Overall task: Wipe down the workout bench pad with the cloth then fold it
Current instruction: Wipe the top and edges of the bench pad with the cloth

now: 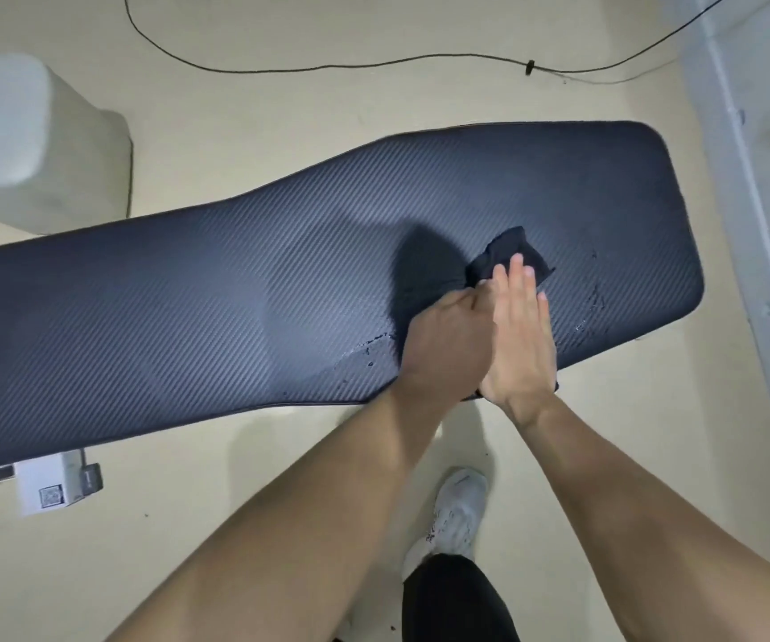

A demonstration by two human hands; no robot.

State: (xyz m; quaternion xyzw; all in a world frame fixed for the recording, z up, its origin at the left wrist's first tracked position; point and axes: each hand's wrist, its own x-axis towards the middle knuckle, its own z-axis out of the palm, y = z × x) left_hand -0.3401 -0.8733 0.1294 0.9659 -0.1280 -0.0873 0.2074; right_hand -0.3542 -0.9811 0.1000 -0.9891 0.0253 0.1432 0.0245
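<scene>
Much bench pad (188,294) open leftward; left hand (448,340) grips cloth (512,250), right hand (519,326) flat.

A pale cream floor (281,99) is spreading through the room, catching soft light. A thin black cable (530,66) is snaking over its far side. A blurred pale grey block (26,132) is sitting far left, a white wall (753,155) is running along the right, and a small white box (47,486) bearing a square code is lying near left.
</scene>
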